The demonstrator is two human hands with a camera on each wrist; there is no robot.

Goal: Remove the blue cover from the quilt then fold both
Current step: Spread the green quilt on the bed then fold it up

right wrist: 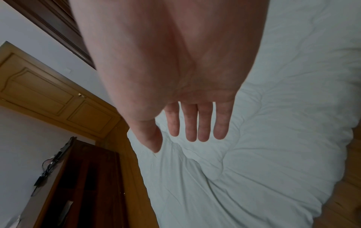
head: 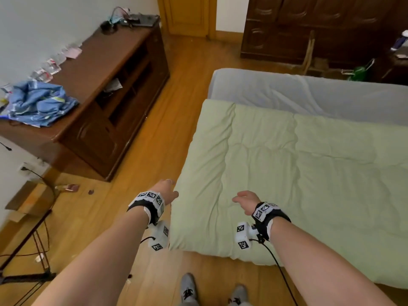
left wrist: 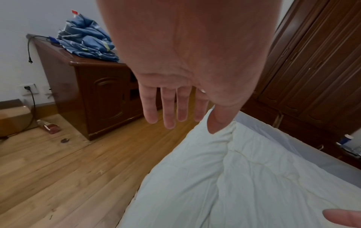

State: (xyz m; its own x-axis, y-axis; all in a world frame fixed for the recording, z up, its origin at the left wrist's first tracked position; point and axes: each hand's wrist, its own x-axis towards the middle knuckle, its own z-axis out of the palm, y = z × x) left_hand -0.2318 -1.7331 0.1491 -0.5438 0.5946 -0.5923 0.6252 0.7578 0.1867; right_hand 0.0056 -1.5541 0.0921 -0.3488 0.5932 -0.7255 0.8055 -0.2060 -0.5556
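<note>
One quilt (head: 287,173) seemingly folded, one blue cover (head: 39,102) crumpled, left hand (head: 165,191) and right hand (head: 245,199) grips apart

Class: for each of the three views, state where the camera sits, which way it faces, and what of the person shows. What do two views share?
Head: worn high, facing down at pale green padded quilt; left hand, right hand, forearms, shoes.
Left wrist: along the open left hand toward brown wooden cabinet.
Right wrist: along the open right hand over the quilt.
Head and left wrist share crumpled blue cover.
</note>
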